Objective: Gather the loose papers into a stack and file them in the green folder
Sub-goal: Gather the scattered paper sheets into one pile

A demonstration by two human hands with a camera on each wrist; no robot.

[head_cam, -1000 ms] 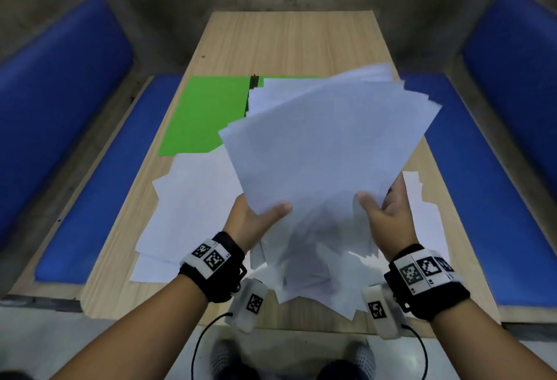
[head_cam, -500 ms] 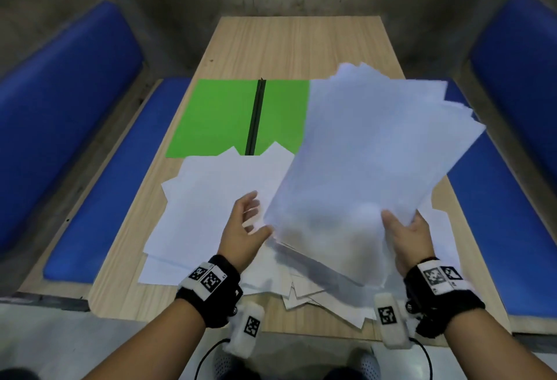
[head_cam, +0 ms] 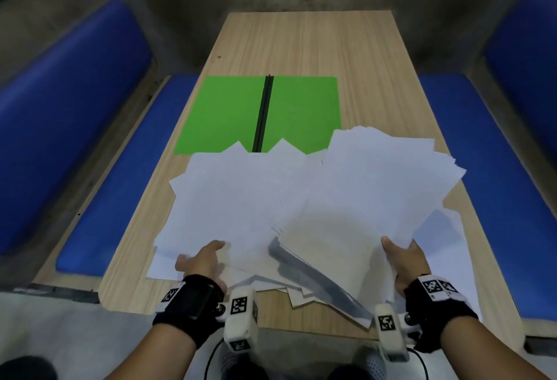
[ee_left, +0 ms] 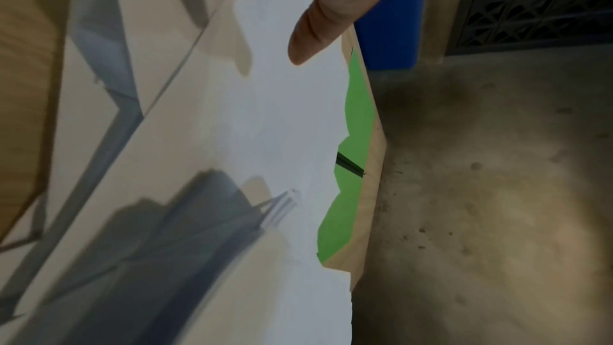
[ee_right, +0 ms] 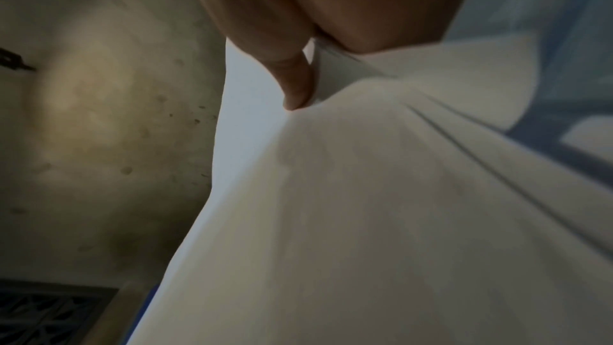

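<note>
Papers [head_cam: 229,207] are lying all over the near half of the worktop [head_cam: 307,44], a messy overlapping spread with a few corners poking over the near edge of the folder [head_cam: 223,114]. The folder is green, lying open and flat in the middle of the worktop, dark spine running near to far, and it's sitting just beyond the loose sheets with nothing inside it.

The right hand [head_cam: 405,262] is gripping a thick bundle [head_cam: 376,186] at its near right corner, thumb on top and the other fingers hidden underneath. The bundle is fanning out unevenly toward the far right and its near edge is lifting off the sheets below, throwing a dark shadow under it. In the right wrist view the thumb [ee_right: 295,80] is pressing into the paper and buckling it a bit.

The left hand [head_cam: 200,260] is resting on the loose papers at the near left, thumb stretched out flat on the top sheet. The left wrist view shows that thumb [ee_left: 315,25] lying on paper, with another finger seemingly tucking under a sheet's edge, but it's too blurry, so I can't tell whether it's actually pinching anything.

Blue benches [head_cam: 488,174] are running along both sides.
</note>
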